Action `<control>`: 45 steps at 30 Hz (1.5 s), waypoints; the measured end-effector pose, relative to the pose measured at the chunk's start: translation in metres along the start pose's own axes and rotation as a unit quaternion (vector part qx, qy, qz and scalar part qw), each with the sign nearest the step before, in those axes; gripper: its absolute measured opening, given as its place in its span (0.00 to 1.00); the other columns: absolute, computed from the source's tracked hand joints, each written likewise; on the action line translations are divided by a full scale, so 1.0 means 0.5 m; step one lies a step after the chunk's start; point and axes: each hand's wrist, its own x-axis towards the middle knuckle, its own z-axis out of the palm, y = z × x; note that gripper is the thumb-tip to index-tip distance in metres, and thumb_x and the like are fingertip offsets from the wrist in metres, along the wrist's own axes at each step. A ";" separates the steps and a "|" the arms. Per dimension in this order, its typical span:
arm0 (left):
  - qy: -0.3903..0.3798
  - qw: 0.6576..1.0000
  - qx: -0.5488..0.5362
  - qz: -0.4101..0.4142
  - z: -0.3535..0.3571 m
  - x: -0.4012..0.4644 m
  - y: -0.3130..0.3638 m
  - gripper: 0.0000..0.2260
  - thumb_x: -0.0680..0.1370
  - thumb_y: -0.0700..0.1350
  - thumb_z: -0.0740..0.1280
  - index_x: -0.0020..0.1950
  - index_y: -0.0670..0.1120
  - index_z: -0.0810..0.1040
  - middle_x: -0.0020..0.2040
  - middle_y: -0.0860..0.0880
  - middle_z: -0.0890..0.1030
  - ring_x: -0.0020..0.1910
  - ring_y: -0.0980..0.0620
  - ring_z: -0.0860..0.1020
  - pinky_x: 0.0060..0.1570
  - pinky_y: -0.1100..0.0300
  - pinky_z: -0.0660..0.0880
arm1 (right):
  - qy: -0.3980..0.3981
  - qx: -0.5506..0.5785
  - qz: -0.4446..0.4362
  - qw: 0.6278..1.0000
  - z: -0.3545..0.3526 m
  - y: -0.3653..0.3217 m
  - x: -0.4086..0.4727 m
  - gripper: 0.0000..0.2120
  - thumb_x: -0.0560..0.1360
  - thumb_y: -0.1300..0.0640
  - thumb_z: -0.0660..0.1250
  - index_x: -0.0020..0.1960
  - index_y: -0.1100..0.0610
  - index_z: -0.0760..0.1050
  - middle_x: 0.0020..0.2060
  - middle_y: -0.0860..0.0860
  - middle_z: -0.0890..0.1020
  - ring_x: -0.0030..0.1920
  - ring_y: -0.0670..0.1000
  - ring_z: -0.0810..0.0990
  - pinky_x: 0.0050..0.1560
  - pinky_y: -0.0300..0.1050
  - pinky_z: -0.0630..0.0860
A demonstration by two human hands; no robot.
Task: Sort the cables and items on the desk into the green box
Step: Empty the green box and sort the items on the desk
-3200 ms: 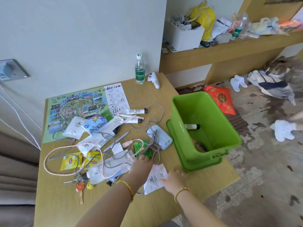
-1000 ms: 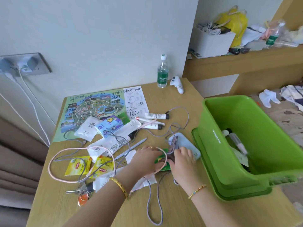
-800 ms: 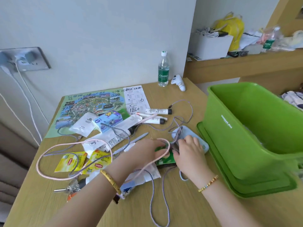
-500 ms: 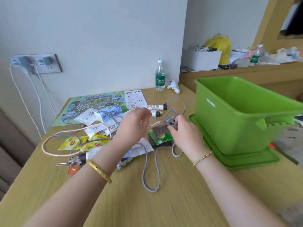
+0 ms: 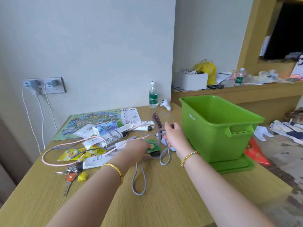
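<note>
The green box (image 5: 218, 128) stands on its lid (image 5: 232, 166) at the desk's right side. My right hand (image 5: 173, 133) is raised just left of the box and pinches a brown hair clip (image 5: 156, 123), with a lilac cable (image 5: 139, 177) hanging tangled from it down to the desk. My left hand (image 5: 136, 149) lies palm down on the desk, its fingers closed on a green packet (image 5: 153, 145). A pink cable (image 5: 49, 154) loops over the pile and passes under that hand. A pale blue device (image 5: 164, 141) is mostly hidden behind my right hand.
Left of my hands lie yellow tea sachets (image 5: 73, 154), keys (image 5: 70, 176), white tubes (image 5: 144, 126), sachets and a map (image 5: 91, 120). A water bottle (image 5: 153, 95) and white controller (image 5: 166, 104) stand by the wall. Chargers hang from the wall socket (image 5: 44, 86).
My right hand has lifted the hair clip higher, pulling the lilac cable up. My left hand has dropped from the pink cable onto the green packet. The view has tilted up.
</note>
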 end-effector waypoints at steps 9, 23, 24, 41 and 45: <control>0.016 0.999 0.032 -0.018 -0.009 0.002 0.020 0.12 0.75 0.32 0.59 0.56 0.41 0.73 0.53 0.42 0.78 0.51 0.42 0.78 0.42 0.51 0.74 | -0.027 0.045 0.007 0.999 -0.018 -0.005 -0.009 0.09 0.79 0.50 0.56 0.50 0.56 0.67 0.31 0.50 0.76 0.29 0.47 0.71 0.26 0.40 0.68; 0.004 0.997 -0.013 -0.074 -0.004 0.034 0.036 0.25 0.74 0.29 0.59 0.69 0.44 0.61 0.59 0.43 0.75 0.55 0.41 0.77 0.46 0.48 0.76 | -0.035 0.299 0.145 0.943 -0.039 0.000 -0.015 0.10 0.80 0.55 0.56 0.45 0.58 0.72 0.35 0.53 0.78 0.30 0.48 0.74 0.30 0.38 0.71; 0.020 0.998 -0.005 -0.064 0.004 0.035 0.035 0.25 0.73 0.28 0.59 0.68 0.43 0.61 0.60 0.42 0.74 0.54 0.40 0.77 0.40 0.51 0.74 | -0.033 0.270 0.109 0.956 -0.038 -0.013 -0.021 0.10 0.80 0.56 0.56 0.43 0.57 0.71 0.34 0.53 0.77 0.29 0.47 0.73 0.28 0.36 0.70; 0.080 0.996 0.024 -0.035 0.002 0.027 0.057 0.20 0.73 0.31 0.57 0.61 0.47 0.70 0.53 0.45 0.77 0.50 0.42 0.78 0.36 0.52 0.74 | 0.113 -0.513 0.021 0.851 -0.281 -0.090 0.031 0.20 0.78 0.44 0.56 0.33 0.56 0.67 0.33 0.51 0.74 0.44 0.55 0.76 0.59 0.53 0.66; 0.181 0.980 -0.071 -0.039 -0.084 0.006 0.055 0.11 0.78 0.35 0.54 0.58 0.42 0.67 0.40 0.44 0.75 0.38 0.42 0.76 0.34 0.52 0.71 | 0.148 -0.459 -0.082 0.872 -0.262 -0.078 0.025 0.18 0.79 0.49 0.54 0.36 0.56 0.71 0.29 0.49 0.72 0.43 0.55 0.77 0.64 0.58 0.64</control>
